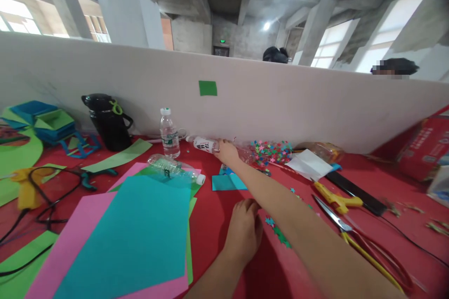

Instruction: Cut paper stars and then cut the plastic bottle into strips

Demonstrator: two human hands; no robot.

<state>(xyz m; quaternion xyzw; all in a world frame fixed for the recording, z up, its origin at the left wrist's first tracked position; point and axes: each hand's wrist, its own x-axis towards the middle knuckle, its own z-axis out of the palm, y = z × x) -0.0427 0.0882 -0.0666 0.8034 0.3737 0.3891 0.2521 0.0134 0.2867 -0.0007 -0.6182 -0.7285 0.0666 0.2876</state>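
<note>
My right hand (pixel 226 152) reaches to the back of the table, its fingers closed round a clear plastic bottle (pixel 204 144) with a white label, lying on its side against the white partition. Below it, my left hand (pixel 243 231) rests on the red tabletop with its fingers curled under. Whatever it might hold is hidden. Between the hands lies a folded blue paper piece (pixel 229 182). Right of the bottle is a heap of coloured star confetti (pixel 271 152); more green stars (pixel 280 235) lie beside my right forearm.
At left are stacked coloured sheets (pixel 129 233), a lying bottle (pixel 171 168), an upright bottle (pixel 169 133), a black flask (pixel 109 124) and a yellow glue gun (pixel 28 189). Scissors (pixel 342 224), another yellow glue gun (pixel 336 197) and white paper (pixel 309 164) lie right. A partition (pixel 157 74) stands behind.
</note>
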